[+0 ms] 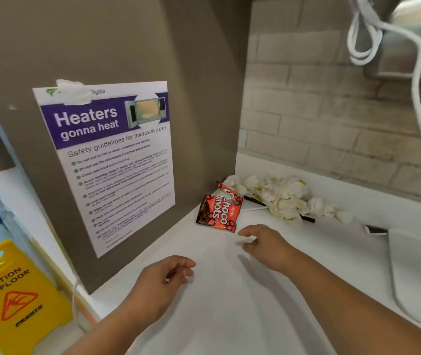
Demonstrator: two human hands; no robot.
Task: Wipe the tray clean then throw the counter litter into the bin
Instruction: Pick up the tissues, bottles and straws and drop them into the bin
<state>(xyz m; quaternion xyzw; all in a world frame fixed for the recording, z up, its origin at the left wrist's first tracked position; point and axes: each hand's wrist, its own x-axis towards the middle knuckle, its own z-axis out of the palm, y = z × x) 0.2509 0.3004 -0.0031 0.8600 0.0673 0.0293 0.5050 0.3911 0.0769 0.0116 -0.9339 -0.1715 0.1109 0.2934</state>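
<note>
Counter: R hand near wrapper, L hand hovering, both loose-fingered.

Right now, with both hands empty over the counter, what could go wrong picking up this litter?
1. The snack wrapper looks torn open; lifted carelessly, it may shed crumbs.
2. The crumpled tissues are many loose wads; one grab could miss some, and the thin black sticks among them.
3. The wet floor sign suggests a slippery walk.
</note>
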